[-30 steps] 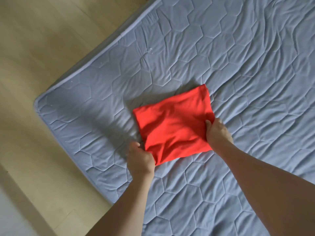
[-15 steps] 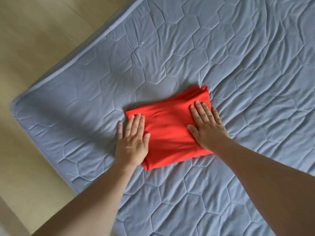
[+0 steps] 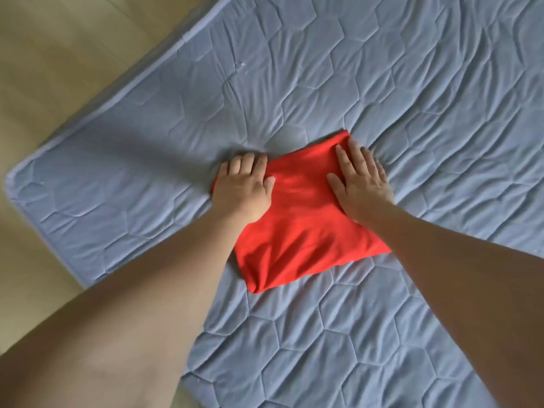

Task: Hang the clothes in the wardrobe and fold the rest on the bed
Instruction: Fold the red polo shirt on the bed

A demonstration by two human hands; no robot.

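Pressing down with both palms, the person flattens a folded red garment [image 3: 303,225] on the bed [image 3: 382,83]. The left hand [image 3: 243,187] lies over the garment's far left corner, its fingers stretched forward and reaching past the cloth's edge onto the quilted grey-blue cover. The right hand [image 3: 360,179] lies along the far right side, fingers straight and slightly spread, thumb angled inward across the red cloth. Neither hand grips anything; both rest flat and open, which I take to be a smoothing press meant to squeeze air out and set the creases so the bundle keeps its shape.

The garment sits as a compact rectangle toward the near side of the mattress, not far from the bed's corner, turned at an angle to the mattress edge. Its near end is thicker and puckered, with a few soft ridges where the layers bunch, so my guess is that end would want a pass of the palms too. The cover dents and wrinkles around the fingers, a sign that real weight goes into the push.

Beyond the mattress edge lies a pale wooden floor [image 3: 59,54]. No wardrobe, hanger or other clothing comes into view from here, so how much of the whole job remains I cannot tell; this one piece looks about finished.
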